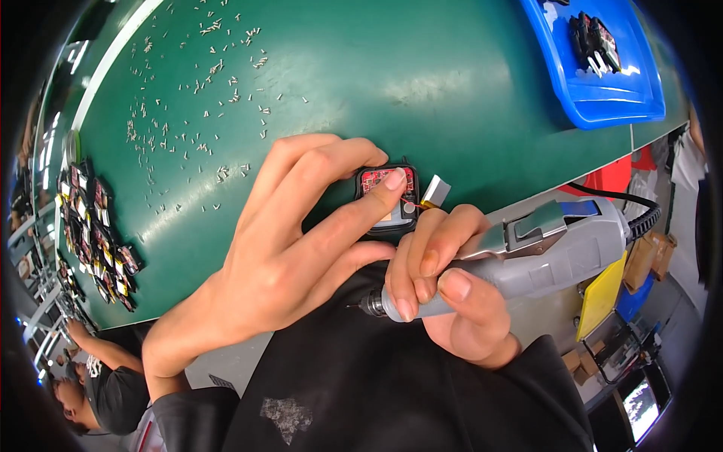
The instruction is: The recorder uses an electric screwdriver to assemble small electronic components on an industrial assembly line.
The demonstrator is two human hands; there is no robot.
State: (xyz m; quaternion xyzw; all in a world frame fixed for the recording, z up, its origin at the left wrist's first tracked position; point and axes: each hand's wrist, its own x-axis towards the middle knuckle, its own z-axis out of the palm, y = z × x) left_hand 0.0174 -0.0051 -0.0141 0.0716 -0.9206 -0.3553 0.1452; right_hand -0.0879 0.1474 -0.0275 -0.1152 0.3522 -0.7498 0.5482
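Observation:
My left hand (290,241) reaches over a small black device case (370,181) near the green table's front edge. Its index fingertip rests on the red circuit board inside, while other fingers brace the case's far and near sides. A flat silver battery (438,190) with a yellow strip sticks out to the right of the case, joined by a thin red wire. In my right hand (463,294) is a grey electric screwdriver (557,256), fingers wrapped round its front end. The bit points left, below the case and apart from it.
Many small loose screws (203,143) are scattered across the green table (392,68). A heap of similar devices (90,226) lies at its left edge. At the far right, a blue tray (610,109) holds black parts. Another person (105,377) sits at lower left.

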